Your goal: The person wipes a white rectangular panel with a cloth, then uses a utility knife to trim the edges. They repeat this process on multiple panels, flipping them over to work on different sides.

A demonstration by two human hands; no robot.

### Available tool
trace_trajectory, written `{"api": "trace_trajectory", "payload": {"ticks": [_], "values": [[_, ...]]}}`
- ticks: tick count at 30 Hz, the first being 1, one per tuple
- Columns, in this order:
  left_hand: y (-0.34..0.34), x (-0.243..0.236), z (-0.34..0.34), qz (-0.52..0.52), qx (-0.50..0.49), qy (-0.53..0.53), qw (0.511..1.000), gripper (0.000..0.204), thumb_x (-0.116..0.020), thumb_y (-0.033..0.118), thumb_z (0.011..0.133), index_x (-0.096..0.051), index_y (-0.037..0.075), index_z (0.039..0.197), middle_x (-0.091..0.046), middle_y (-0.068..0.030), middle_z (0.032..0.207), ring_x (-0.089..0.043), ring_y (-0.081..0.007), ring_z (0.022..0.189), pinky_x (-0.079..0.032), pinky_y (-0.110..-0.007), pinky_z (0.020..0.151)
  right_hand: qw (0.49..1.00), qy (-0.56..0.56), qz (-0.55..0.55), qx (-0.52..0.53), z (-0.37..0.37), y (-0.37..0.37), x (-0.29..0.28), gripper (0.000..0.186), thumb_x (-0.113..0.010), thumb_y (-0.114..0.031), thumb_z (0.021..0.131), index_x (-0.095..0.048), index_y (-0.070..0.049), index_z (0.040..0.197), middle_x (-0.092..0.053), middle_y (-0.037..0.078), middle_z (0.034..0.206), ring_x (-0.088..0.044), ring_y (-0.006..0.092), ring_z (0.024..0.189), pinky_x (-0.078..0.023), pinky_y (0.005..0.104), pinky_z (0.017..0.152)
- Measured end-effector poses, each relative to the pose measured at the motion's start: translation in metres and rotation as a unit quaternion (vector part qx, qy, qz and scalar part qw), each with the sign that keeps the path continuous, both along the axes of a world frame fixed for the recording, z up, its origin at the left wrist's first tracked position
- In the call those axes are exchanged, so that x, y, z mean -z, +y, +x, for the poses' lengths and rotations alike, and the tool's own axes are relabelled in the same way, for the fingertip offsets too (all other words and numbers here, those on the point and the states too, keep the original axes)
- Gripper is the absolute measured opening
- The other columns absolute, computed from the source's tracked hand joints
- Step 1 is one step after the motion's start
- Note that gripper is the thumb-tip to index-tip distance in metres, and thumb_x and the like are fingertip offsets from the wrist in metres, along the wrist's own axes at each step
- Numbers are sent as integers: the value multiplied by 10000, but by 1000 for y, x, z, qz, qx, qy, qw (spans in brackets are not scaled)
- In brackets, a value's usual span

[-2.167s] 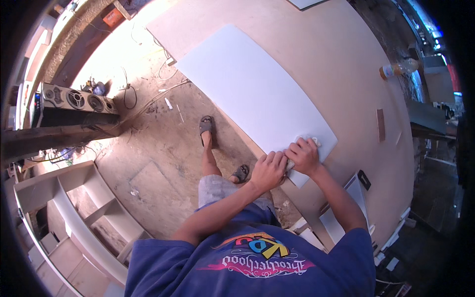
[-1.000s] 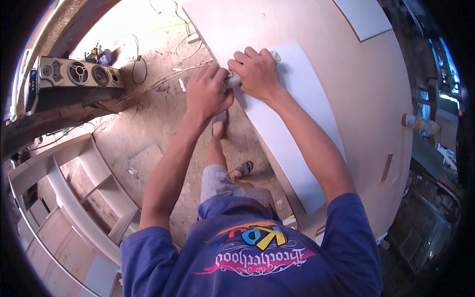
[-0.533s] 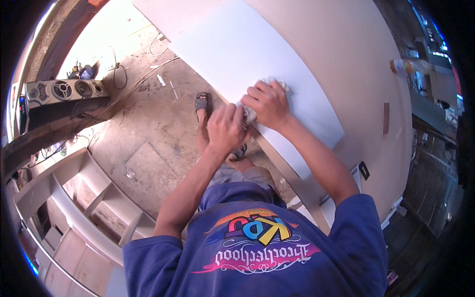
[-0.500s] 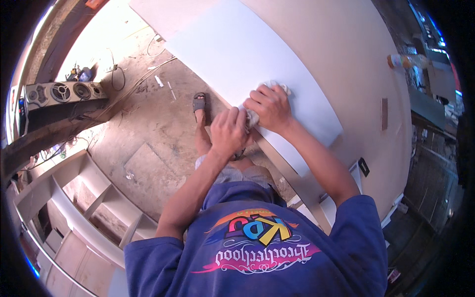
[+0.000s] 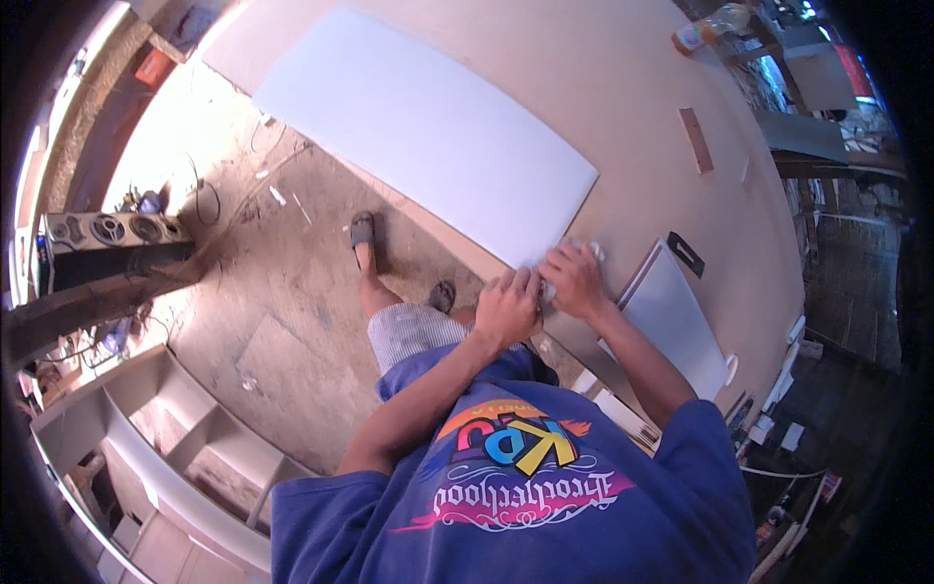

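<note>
A long white panel (image 5: 438, 131) lies flat on a wide pale brown tabletop (image 5: 642, 146). At its near end, by the table's edge, both my hands are close together. My right hand (image 5: 576, 282) is closed on a crumpled whitish rag (image 5: 595, 251), which pokes out beyond the fingers. My left hand (image 5: 508, 306) is just beside it on the left, with its fingers curled. Between the two hands a bit of the rag shows, and the left fingers seem to grip that part. Most of the rag is hidden under my hands.
Smaller white panels (image 5: 671, 316) lie right of my forearm, beside a flat black piece with a slot (image 5: 686, 254). Farther off are a brown strip (image 5: 696, 140) and a plastic bottle (image 5: 712, 29). A speaker box (image 5: 117, 236) and a shelf frame (image 5: 195, 409) stand at left.
My hands and the rag have moved from the panel's surface to its near end. The view has shifted, bringing the panel's near corner and the smaller panels into sight.
</note>
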State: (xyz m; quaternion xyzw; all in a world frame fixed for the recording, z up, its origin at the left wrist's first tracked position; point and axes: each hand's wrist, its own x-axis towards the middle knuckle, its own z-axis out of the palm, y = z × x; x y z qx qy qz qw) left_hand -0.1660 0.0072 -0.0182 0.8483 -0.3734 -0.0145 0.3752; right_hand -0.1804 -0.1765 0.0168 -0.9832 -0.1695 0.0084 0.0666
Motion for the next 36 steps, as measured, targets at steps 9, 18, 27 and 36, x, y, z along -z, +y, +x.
{"api": "trace_trajectory", "payload": {"ticks": [9,18,27,36], "values": [[-27,-54,19,126,72,-25,989,356,-685,138,716,-595,13,1037,-583,-121,1035,-615,-283,988,-593,-378,727,988,-110,22,111,-29,-17,-6,135,-697,-118,729,-668,-120,861,-579,17,895,-568,232,964,-399,421,783],[-62,-37,119,167,52,-55,983,293,-687,127,731,-567,-1,966,-563,-149,995,-622,-333,959,-600,-425,683,982,-163,-11,93,81,-39,1,53,-619,-186,816,-667,-187,839,-596,-13,894,-580,199,941,-409,401,780],[-55,-4,154,87,82,-123,985,226,-633,181,698,-565,35,858,-530,-103,839,-577,-251,780,-508,-349,591,987,-161,2,18,129,-52,15,44,-637,-219,786,-632,-191,751,-533,-50,762,-561,165,797,-404,362,705],[-5,-5,284,73,25,-102,992,187,-640,168,682,-543,55,795,-499,-89,781,-547,-244,709,-464,-351,586,980,-181,27,-78,288,-9,17,70,-640,-215,770,-594,-196,721,-514,-61,751,-560,149,764,-399,349,714]]}}
